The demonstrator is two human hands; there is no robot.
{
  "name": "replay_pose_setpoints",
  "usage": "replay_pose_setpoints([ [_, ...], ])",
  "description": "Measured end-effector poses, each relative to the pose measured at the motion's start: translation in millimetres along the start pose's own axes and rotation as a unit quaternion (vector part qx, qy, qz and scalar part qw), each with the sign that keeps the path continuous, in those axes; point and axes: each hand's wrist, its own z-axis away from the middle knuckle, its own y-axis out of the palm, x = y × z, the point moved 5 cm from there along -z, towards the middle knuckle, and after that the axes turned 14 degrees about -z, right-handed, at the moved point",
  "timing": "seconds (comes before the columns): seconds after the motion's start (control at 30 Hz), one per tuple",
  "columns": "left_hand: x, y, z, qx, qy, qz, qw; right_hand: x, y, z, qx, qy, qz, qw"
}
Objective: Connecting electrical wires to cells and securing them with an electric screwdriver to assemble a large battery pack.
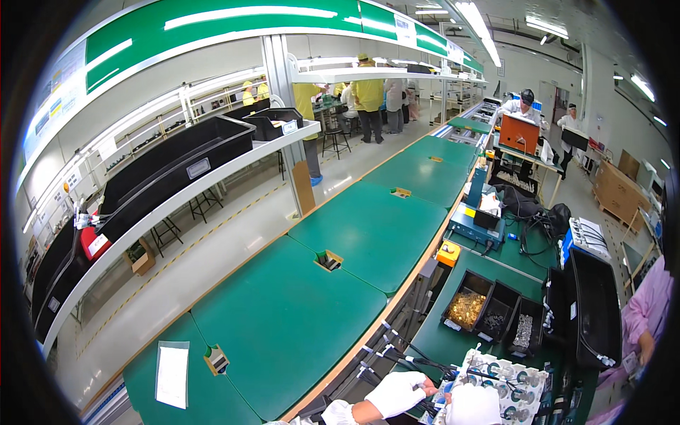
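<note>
My left hand (401, 394), in a white glove with bare fingertips, is at the left edge of a white fixture (504, 375) holding several round, clear-and-greenish parts. Its fingers are drawn together, and whatever lies between them is too small to make out. Black cables (438, 368) run past its fingertips toward the fixture. Just to the right, my right hand (473, 406), gloved in white too, is over the fixture's near left part. The back of the glove hides most of its fingers and anything under them.
Beyond the fixture stand black bins of brass-coloured parts (467, 309), dark parts (494, 323) and silvery parts (523, 331). A tall black tray (593, 308) is at their right. Green conveyor plates (283, 312) stretch along the left. A co-worker's pink sleeve (648, 304) shows at far right.
</note>
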Motion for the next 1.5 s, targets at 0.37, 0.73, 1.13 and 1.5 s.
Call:
replay_pose_setpoints([
  [0.37, -7.2, -2.2, -1.5, 0.031, -0.02, 0.0, 0.999, -10.9, 8.5, -2.1, 0.012, 0.038, 0.01, 0.999],
  [0.73, 3.8, 3.3, -0.8, 0.033, -0.022, 0.016, 0.999, -8.3, 4.8, 3.5, -0.016, -0.03, 0.025, 0.999],
  [1.13, 7.0, 10.6, -2.8, 0.046, -0.018, 0.057, 0.997, -11.8, 8.5, 2.6, -0.003, -0.016, -0.005, 1.0],
  [1.5, 5.5, 8.6, -8.6, 0.011, 0.1, 0.007, 0.995, -26.8, 32.9, 12.1, 0.003, 0.019, -0.084, 0.996],
])
